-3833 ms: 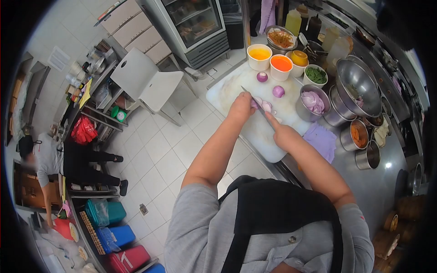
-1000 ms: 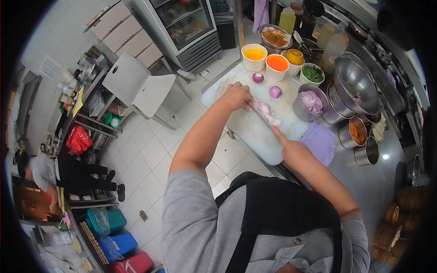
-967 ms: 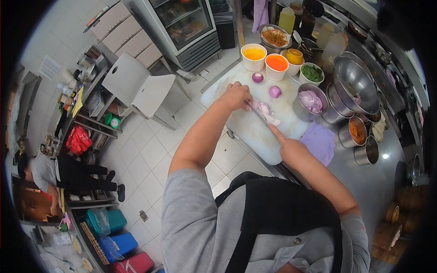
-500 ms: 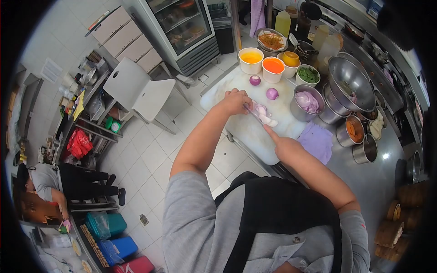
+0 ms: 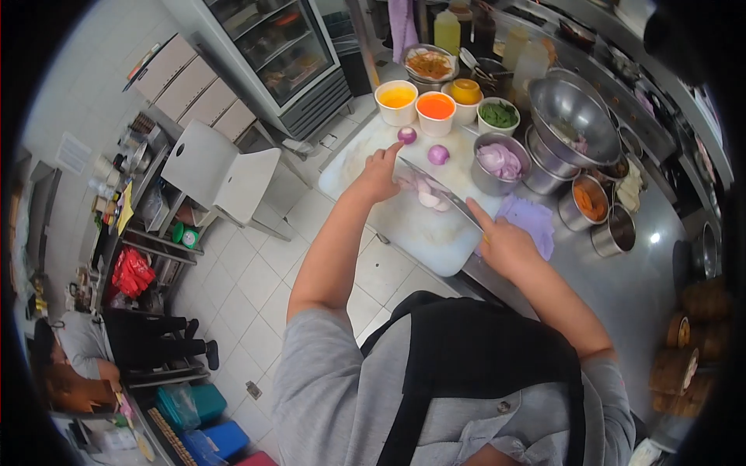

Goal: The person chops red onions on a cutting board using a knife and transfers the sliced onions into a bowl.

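Observation:
My right hand (image 5: 503,242) is closed round the handle of a knife (image 5: 440,189), its blade pointing up and left over the white cutting board (image 5: 443,241). Sliced onion (image 5: 430,195) lies on the board just beneath the blade. My left hand (image 5: 378,172) is at the left end of the slices, near the knife tip, fingers reaching toward a small purple onion (image 5: 407,135); its fingers are apart and hold nothing. A second purple onion (image 5: 438,154) sits to the right. A metal pot of cut onion (image 5: 500,160) stands at the board's right edge.
Tubs of yellow liquid (image 5: 397,99) and orange liquid (image 5: 436,108) stand at the far edge, beside green leaves (image 5: 498,115). A purple cloth (image 5: 528,223), metal bowls (image 5: 573,120) and a pot of orange pieces (image 5: 589,200) are at right. Another person (image 5: 140,339) bends at far left.
My left hand has moved off the onion slices and its fingers have opened out. The knife has shifted to the right side of the slices. The whole view has turned slightly.

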`<state>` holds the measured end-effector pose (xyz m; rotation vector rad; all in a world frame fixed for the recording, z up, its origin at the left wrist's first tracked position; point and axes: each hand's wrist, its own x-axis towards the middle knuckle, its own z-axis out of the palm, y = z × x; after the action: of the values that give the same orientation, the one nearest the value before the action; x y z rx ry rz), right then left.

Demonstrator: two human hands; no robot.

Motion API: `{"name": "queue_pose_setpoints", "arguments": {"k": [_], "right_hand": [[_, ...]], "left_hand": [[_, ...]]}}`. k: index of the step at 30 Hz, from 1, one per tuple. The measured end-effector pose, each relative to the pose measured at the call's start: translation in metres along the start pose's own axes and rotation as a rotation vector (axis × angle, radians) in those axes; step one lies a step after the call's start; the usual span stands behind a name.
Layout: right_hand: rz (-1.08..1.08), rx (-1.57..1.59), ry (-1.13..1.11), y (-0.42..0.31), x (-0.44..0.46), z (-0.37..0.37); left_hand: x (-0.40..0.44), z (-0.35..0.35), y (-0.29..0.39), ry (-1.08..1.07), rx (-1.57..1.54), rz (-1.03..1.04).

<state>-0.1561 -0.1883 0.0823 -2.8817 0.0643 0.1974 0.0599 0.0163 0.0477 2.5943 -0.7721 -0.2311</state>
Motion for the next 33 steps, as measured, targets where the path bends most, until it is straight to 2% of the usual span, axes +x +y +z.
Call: {"name": "queue_pose_setpoints", "arguments": {"k": [1,2,4,5,7,12,16,18,19,21,22,24,25,27,31,33], "right_hand": [[0.012,0.014,-0.003,-0.001,0.002,0.007],[0.042,-0.005,-0.019,-0.002,0.008,0.010],[0.066,-0.023,-0.019,-0.005,0.015,0.011],[0.065,-0.030,-0.032,-0.007,0.016,0.010],[0.052,-0.039,-0.047,-0.010,0.014,0.009],[0.022,0.049,-0.080,0.006,-0.017,-0.008],[-0.030,0.117,-0.108,0.048,-0.054,-0.016],[-0.114,0.323,-0.163,0.071,-0.068,-0.010],[-0.112,0.323,-0.163,0.075,-0.070,-0.006],[0.184,1.013,-0.339,0.081,-0.068,0.010],[0.183,1.011,-0.341,0.082,-0.063,0.018],[0.241,1.280,-0.392,0.080,-0.053,0.034],[0.236,1.279,-0.394,0.077,-0.048,0.038],[0.222,1.397,-0.441,0.066,-0.038,0.045],[0.195,1.418,-0.462,0.047,-0.015,0.052],[0.217,1.394,-0.437,0.038,-0.003,0.058]], "left_hand": [[-0.007,0.005,0.003,0.078,0.016,0.123],[-0.016,0.012,0.009,0.071,0.026,0.132],[-0.037,0.026,0.035,0.136,0.183,0.500],[-0.044,0.035,0.045,0.141,0.191,0.500],[-0.052,0.052,0.057,0.141,0.244,0.637],[-0.031,0.067,0.027,0.258,0.197,0.582],[-0.018,0.065,-0.005,0.334,0.170,0.492],[-0.012,0.066,-0.011,0.404,0.066,0.467],[-0.005,0.070,-0.016,0.501,-0.060,0.376],[0.011,0.079,-0.024,0.636,-0.274,0.257],[0.014,0.081,-0.022,0.638,-0.275,0.255],[0.019,0.088,-0.013,0.530,-0.527,0.041],[0.021,0.092,-0.009,0.534,-0.525,0.040],[0.019,0.102,-0.001,0.501,-0.331,0.027],[0.002,0.109,0.025,0.531,-0.309,-0.034],[-0.004,0.112,0.027,0.670,-0.188,0.026]]}}
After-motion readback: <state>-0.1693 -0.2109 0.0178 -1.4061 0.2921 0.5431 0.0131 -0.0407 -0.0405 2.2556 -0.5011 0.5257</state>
